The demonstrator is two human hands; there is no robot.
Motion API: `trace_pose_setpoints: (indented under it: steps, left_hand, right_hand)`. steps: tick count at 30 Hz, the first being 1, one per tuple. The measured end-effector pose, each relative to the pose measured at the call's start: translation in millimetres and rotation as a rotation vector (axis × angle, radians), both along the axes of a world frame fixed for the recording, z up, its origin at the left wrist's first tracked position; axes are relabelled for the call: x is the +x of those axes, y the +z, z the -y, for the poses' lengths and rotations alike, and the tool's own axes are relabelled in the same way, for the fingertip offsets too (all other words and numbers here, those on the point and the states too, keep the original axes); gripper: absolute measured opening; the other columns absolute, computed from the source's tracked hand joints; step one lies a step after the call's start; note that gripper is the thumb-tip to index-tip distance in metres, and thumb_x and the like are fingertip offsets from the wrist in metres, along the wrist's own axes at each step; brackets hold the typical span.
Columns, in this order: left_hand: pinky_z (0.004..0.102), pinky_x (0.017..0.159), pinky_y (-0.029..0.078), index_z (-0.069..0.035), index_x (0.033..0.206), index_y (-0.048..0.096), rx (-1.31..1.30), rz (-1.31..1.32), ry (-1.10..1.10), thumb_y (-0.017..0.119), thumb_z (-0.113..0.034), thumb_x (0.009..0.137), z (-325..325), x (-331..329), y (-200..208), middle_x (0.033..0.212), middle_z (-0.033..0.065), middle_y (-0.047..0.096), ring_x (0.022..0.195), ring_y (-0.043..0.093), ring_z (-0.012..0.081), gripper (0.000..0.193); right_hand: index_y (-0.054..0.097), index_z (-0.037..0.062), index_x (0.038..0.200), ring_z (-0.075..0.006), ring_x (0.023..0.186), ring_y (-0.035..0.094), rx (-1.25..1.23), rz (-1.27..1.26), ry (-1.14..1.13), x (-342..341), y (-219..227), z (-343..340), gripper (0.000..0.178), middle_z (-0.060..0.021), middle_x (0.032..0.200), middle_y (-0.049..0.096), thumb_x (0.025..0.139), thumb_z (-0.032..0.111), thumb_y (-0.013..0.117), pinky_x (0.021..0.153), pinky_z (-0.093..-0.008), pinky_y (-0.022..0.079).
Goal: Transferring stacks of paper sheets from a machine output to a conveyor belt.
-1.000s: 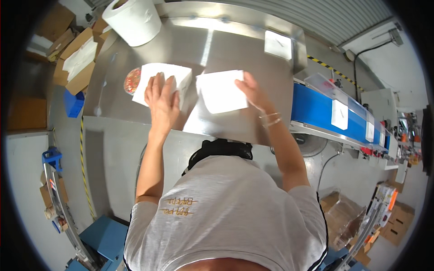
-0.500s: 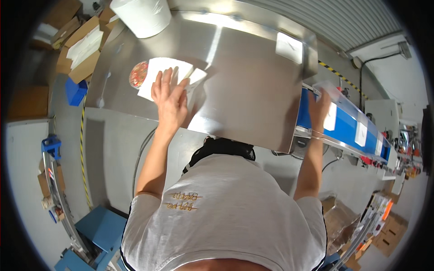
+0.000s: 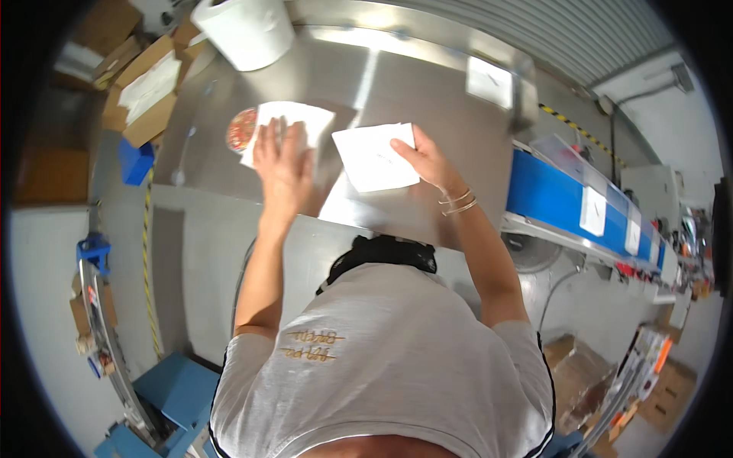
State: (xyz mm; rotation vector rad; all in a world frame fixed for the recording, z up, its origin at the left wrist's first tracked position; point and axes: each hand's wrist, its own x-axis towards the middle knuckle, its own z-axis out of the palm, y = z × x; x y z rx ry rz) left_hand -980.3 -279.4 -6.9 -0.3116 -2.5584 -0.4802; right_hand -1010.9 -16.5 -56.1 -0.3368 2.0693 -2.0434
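Note:
My left hand (image 3: 283, 164) lies with fingers stretched over a white square packet (image 3: 309, 116) on the steel table. Beside that packet, to the left, a round disc with a red, multicoloured pattern (image 3: 242, 130) shows partly. Whether the disc lies under the packet or sticks out of it, I cannot tell. In the middle of the table, my right hand (image 3: 432, 159) grips another white square packet (image 3: 376, 159) by its right edge, thumb on top and fingers behind. A small dark mark shows on its face.
The steel table (image 3: 427, 91) has a white bucket-like container (image 3: 248, 34) at its far left and a white sheet (image 3: 489, 82) at its far right. A blue conveyor belt (image 3: 534, 185) on the right carries several white packets. An open cardboard box (image 3: 156, 126) stands left.
My right hand has moved left from the conveyor to the middle of the table, with a white packet now in it. My left hand remains over its packet; a second piece beside it is gone.

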Motion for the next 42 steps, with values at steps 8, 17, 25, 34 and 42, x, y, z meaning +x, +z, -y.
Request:
trace_pose_setpoints:
  steps: [8, 17, 25, 34, 42]
  left_hand:
    - [0.0482, 0.105, 0.032, -0.006, 0.120, 0.060, -0.014, 0.006, 0.072, 0.057, 0.001, 0.083, 4.0, 10.2, 11.7, 0.134, 0.0211, 0.046, 0.128, 0.037, 0.0402, 0.037]
    - [0.0509, 0.106, 0.028, -0.012, 0.109, 0.067, 0.065, -0.019, -0.020, 0.062, 0.002, 0.076, 12.1, 9.9, 7.3, 0.136, 0.0197, 0.044, 0.130, 0.033, 0.0421, 0.037]
    - [0.0547, 0.106, 0.021, -0.013, 0.101, 0.069, 0.054, -0.001, -0.097, 0.062, 0.003, 0.070, 14.2, 11.5, -1.0, 0.139, 0.0190, 0.040, 0.131, 0.029, 0.0445, 0.036]
    - [0.0586, 0.105, 0.020, -0.012, 0.132, 0.047, -0.049, 0.030, 0.083, 0.075, -0.033, 0.071, 22.9, -10.6, 5.7, 0.147, 0.0180, 0.027, 0.137, 0.019, 0.0414, 0.070]
    - [0.0422, 0.095, 0.043, -0.003, 0.131, 0.043, 0.215, 0.210, 0.128, 0.070, -0.011, 0.073, 29.0, -27.8, 22.6, 0.124, 0.0219, 0.052, 0.115, 0.051, 0.0353, 0.065]
  right_hand:
    - [0.063, 0.0005, 0.107, -0.0134, 0.088, 0.061, 0.492, -0.080, -0.605, 13.6, -63.0, -202.2, 0.026, -0.0066, 0.099, 0.067, 0.092, 0.021, 0.060, 0.075, -0.0282, 0.049]
    - [0.055, -0.0012, 0.117, -0.0388, 0.099, 0.057, 1.230, -0.627, -0.975, 35.6, -42.7, -233.1, 0.052, -0.0202, 0.106, 0.061, 0.079, 0.030, 0.072, 0.087, -0.0434, 0.046]
    - [0.054, 0.0127, 0.123, -0.0251, 0.112, 0.052, 0.352, -0.240, 0.133, -23.7, 20.6, 56.3, 0.047, -0.0096, 0.122, 0.052, 0.079, 0.017, 0.071, 0.093, -0.0373, 0.045]
    - [0.053, 0.0028, 0.115, -0.0128, 0.104, 0.054, 0.186, 0.039, 0.157, -24.0, 11.3, 18.4, 0.029, -0.0044, 0.112, 0.059, 0.093, 0.020, 0.060, 0.091, -0.0285, 0.044]
    - [0.056, -0.0023, 0.105, -0.0082, 0.075, 0.055, 0.142, 0.153, -0.485, 12.8, -24.7, -134.3, 0.033, -0.0030, 0.082, 0.061, 0.091, 0.026, 0.062, 0.066, -0.0253, 0.047]
